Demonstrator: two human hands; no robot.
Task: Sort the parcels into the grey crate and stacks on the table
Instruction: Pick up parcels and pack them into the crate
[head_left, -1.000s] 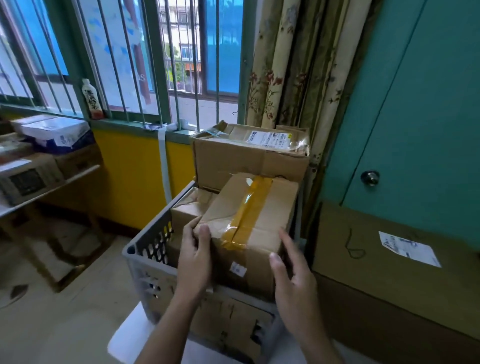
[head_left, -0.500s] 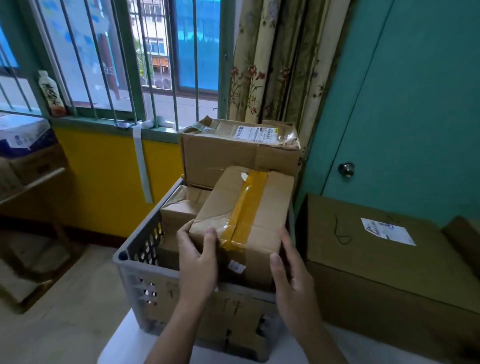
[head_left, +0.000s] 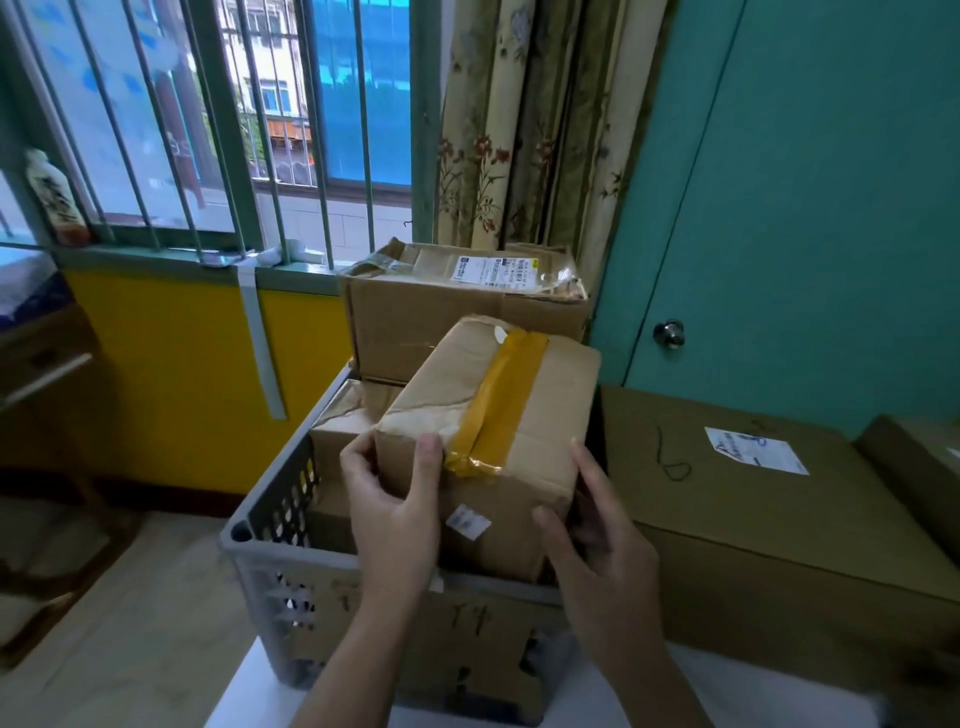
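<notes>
1. The desk (head_left: 753, 688) is a white top under the crate.
2. A big flat carton (head_left: 769, 530) lies just to the right of the crate, with a white label on top.
3. The grey crate (head_left: 270, 577) has holed walls and holds parcels.
4. A labelled box (head_left: 415, 332) sits at the far end of the crate, well above its rim.
5. The taped parcel (head_left: 524, 410) is in the near right part of the crate. It is tilted, with its top well above the rim and a yellow tape strip running over it. I cannot tell whether its hidden lower end rests on anything.
6. A smaller parcel (head_left: 345, 415) lies inside the crate, to the left of the taped parcel.
7. The right hand (head_left: 608, 561) is over the crate's near right corner. Its grip is clamped on the taped parcel, thumb on the near face and fingers along the right side.
8. The left hand (head_left: 389, 514) is over the crate's near rim. Its grip is clamped on the taped parcel's near left corner.
9. A bottle (head_left: 54, 202) stands on the windowsill, far left of the crate.
</notes>
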